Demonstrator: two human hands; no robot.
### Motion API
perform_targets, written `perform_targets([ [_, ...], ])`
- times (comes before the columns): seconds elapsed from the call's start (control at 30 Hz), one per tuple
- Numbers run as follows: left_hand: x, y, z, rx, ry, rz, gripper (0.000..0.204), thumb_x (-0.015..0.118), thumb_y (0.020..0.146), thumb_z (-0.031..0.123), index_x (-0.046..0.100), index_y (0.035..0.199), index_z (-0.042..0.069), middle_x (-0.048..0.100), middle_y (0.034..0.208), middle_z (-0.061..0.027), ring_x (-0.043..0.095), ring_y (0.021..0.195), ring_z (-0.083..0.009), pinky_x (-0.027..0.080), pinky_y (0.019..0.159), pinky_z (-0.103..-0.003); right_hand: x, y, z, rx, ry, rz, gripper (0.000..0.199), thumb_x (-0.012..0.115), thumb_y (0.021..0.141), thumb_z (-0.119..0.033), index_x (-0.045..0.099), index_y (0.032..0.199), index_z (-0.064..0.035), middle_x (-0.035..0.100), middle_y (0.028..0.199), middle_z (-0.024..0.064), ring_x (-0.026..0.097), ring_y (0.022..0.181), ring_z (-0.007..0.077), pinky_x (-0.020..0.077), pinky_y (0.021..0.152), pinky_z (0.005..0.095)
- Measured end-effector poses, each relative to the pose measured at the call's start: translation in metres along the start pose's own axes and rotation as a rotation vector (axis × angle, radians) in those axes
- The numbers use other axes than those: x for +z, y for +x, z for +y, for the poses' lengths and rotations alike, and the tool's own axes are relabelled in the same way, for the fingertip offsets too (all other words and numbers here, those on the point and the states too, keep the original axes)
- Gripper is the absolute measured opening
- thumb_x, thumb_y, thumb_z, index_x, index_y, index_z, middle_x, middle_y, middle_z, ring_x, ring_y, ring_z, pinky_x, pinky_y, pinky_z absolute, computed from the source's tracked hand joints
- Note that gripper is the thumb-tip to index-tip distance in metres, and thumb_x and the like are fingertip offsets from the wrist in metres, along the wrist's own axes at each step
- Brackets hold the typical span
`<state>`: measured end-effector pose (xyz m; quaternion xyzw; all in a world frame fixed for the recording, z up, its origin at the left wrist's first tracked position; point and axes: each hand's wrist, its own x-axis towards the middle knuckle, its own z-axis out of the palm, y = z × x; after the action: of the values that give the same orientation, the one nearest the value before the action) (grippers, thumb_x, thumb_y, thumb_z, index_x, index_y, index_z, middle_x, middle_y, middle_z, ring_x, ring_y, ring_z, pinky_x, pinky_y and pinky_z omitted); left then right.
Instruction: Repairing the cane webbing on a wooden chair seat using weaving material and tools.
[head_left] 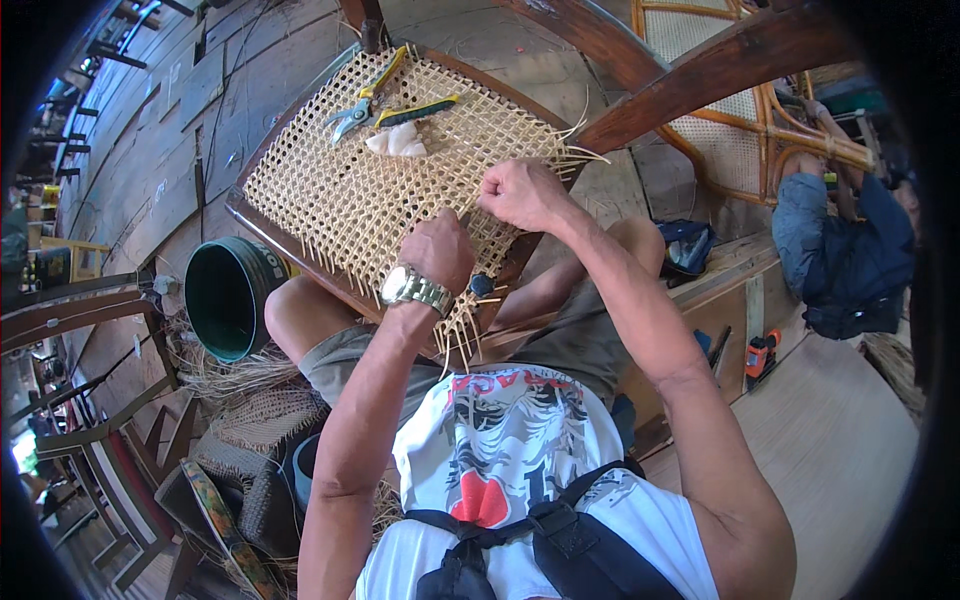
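A chair seat with a woven cane panel (pixel 340 190) in a dark wooden frame lies tilted across my lap. My left hand (pixel 440 247), with a metal watch on its wrist, is closed over the weave near its front right side. Just beyond it, my right hand (pixel 525 195) is closed in a pinch above the panel's right part. Whatever either hand grips is hidden or too thin to make out. On the far part of the weave rest a cutting tool with yellow and green handles (pixel 370 95) and a crumpled white piece (pixel 397 140). Loose cane ends (pixel 455 335) stick out along the near edge.
A dark green bucket (pixel 232 300) stands left of my knee, with cane scraps (pixel 215 375) by it. Wooden chair frames (pixel 85 330) stand at left. A thick wooden beam (pixel 710 75) crosses the upper right, near a rattan chair (pixel 715 150) and another person (pixel 835 250).
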<state>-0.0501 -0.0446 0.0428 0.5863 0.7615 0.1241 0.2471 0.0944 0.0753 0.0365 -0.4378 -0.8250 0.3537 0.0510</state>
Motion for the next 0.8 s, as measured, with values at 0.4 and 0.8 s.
perform_targets([
  [0.4,-0.007,0.025,-0.011,-0.048,0.002,-0.053,0.036,0.066,0.088,0.039,0.069,0.085,0.003,0.069,0.076,-0.0194,0.066,0.071,-0.0399,0.053,0.068,-0.048,0.003,-0.027,-0.002,-0.391,-0.24,0.246,0.013,0.072,0.081,-0.013,0.071,0.091,-0.0064,0.062,0.097,0.0095,0.06,0.099,0.0303,0.0462,0.093,0.0433],
  [0.8,-0.148,-0.047,-0.155,-0.376,0.27,0.235,0.056,0.067,0.087,0.057,0.067,0.075,0.003,0.065,0.064,-0.0159,0.064,0.061,-0.0334,0.05,0.06,-0.044,-0.053,-0.064,-0.028,-0.153,0.214,0.201,0.032,0.069,0.091,-0.029,0.066,0.11,-0.0032,0.065,0.107,0.0122,0.066,0.1,0.0302,0.0525,0.088,0.0447],
])
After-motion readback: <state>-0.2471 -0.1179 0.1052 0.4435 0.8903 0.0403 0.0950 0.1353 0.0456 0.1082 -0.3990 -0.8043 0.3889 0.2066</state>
